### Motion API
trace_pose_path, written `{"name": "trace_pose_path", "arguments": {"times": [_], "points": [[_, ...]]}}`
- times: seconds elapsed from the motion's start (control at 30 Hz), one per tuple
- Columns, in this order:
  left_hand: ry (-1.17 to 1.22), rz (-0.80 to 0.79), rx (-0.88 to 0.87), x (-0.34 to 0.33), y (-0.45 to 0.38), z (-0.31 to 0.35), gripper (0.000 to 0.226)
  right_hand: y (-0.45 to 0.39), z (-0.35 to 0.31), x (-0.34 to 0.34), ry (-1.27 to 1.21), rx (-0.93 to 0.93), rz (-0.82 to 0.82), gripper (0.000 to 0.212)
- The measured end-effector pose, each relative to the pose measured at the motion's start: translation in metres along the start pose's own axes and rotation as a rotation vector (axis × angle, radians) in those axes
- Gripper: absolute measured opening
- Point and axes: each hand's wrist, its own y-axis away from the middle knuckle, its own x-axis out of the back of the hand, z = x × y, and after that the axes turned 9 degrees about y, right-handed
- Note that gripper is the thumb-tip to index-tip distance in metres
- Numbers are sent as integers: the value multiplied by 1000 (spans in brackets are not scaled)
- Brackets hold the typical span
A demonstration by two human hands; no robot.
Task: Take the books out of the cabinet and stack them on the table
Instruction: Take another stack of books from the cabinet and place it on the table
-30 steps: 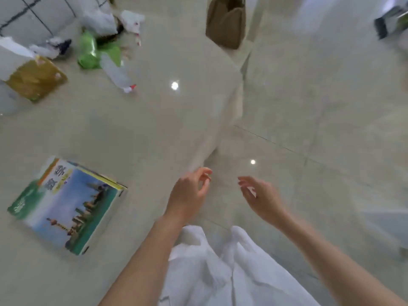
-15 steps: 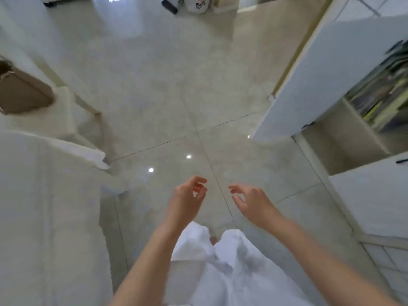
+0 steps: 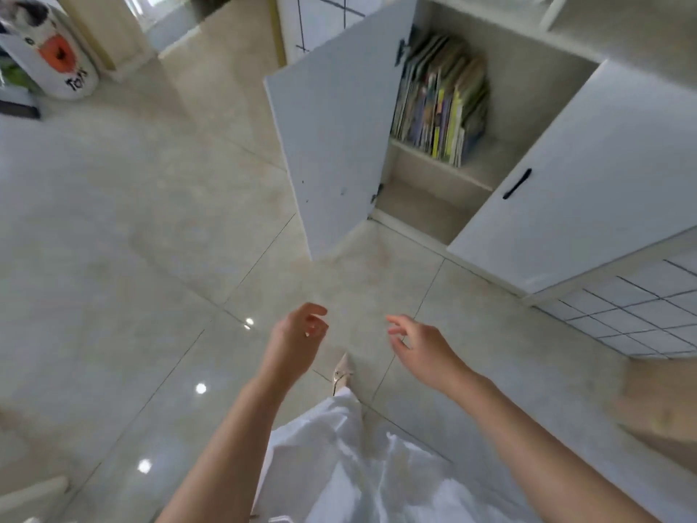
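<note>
I see two hands in front of me, both bare and both holding nothing. My left hand [image 3: 298,335] hangs over the tiled floor [image 3: 113,239] with its fingers loosely curled and apart; my right hand [image 3: 422,343] is much the same, fingers relaxed and slightly spread, palm turned inward. The two are near each other but not touching.

The books [image 3: 439,103] are inside the cabinet [image 3: 501,66], standing in one tight row on the upper of two shelves I can make out. They lean a little and their spines blur together, so I cannot count them; many, thin ones mostly, with yellow, green and purple showing. The lower compartment shows nothing that I can make out.

I count two cabinet doors: the left door [image 3: 332,134] swung wide open, the right door [image 3: 573,179] with one black handle [image 3: 517,184] on it; whether that door is fully closed I cannot tell.

At lower centre, one pale shoe tip [image 3: 342,369] pokes out from a white garment [image 3: 358,466]. At top left, one white container [image 3: 52,54] with an orange mark is cut off by the frame. A brownish shape at the right edge is too blurred to name.
</note>
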Motion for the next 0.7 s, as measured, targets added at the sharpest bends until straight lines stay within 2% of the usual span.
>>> {"name": "trace_pose_path", "arguments": {"times": [0.13,0.43,0.57,0.7], "points": [[-144,-68,-37,1,-73,22,24,-44,2,43,6,-59,74,42],[-172,-185,-167,-40,-204,129,25,-100,27,152,-25,-139,387,37],[-170,-240,-199,-74,-253,169,26,-128,47,193,-31,-153,419,39],[-194,-258,-220,-106,-295,206,28,-164,69,239,-33,-167,371,41]]}}
